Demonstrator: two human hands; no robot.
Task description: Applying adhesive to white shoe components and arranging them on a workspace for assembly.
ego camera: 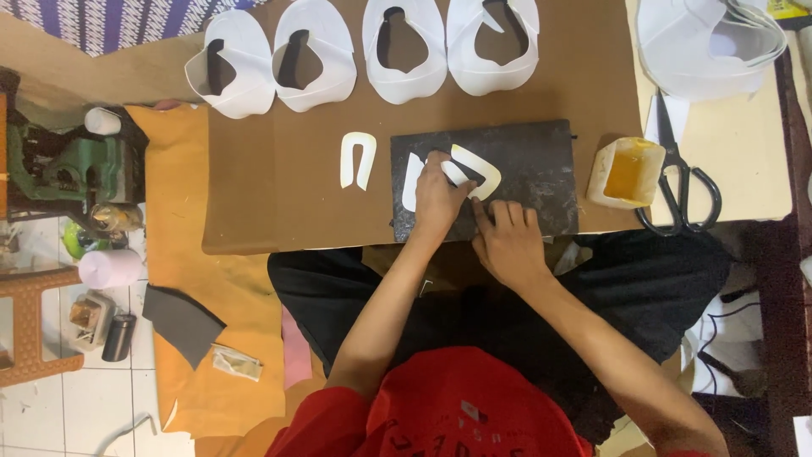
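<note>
My left hand (438,196) presses flat on a white U-shaped piece (474,169) lying on the dark slab (533,169). My right hand (507,241) rests at the slab's near edge, fingers loosely curled, its index finger touching the piece. A yellow glue tub (628,172) sits just right of the slab.

Desk (254,203) covering: matt brown board, smooth. Work slab (541,169): dark, dull, scuffed grey (stone or rubber, cannot tell). U-shaped cut pieces (357,158): white, smooth, thin sheet. Scissors (681,190): black glossy handles, metal blades. Tub (626,173): translucent plastic, yellow inside.
</note>
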